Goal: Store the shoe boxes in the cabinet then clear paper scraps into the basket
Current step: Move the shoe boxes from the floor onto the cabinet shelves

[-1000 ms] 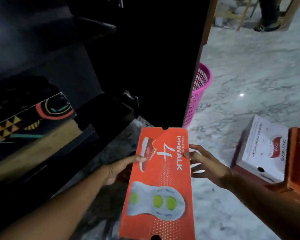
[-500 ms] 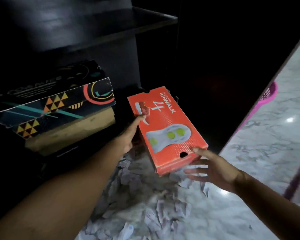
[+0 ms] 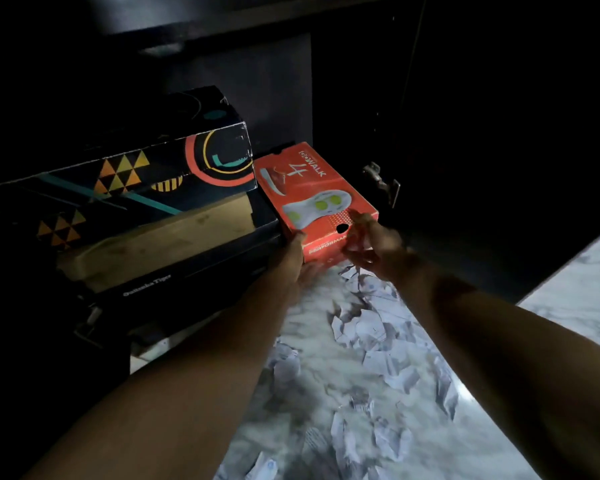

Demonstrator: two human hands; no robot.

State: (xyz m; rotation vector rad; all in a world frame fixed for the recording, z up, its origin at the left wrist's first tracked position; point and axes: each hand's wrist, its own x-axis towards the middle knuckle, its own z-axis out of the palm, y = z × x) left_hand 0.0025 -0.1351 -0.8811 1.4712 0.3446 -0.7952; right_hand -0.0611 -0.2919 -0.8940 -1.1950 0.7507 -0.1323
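Observation:
An orange shoe box (image 3: 312, 188) with a white sole print on its lid lies in the bottom of the dark cabinet (image 3: 278, 84). It sits against the right side of a stack of boxes. My left hand (image 3: 293, 258) grips its near left corner, thumb on the edge. Fingers spread, my right hand (image 3: 374, 247) presses on the box's near end, one fingertip on the lid by the round hole. Several crumpled white paper scraps (image 3: 371, 341) lie on the marble floor (image 3: 575, 299) under my forearms. The basket is out of view.
The stack on the left holds a black patterned box (image 3: 136, 174), a tan box (image 3: 160, 240) and a black box with white lettering (image 3: 174, 282). A metal hinge (image 3: 381, 183) juts out right of the orange box. The dark cabinet door (image 3: 499, 133) stands open at right.
Both hands have carried the orange box from above the floor into the cabinet, down beside the stack. My view has swung left, and the pink basket and the other boxes have left it.

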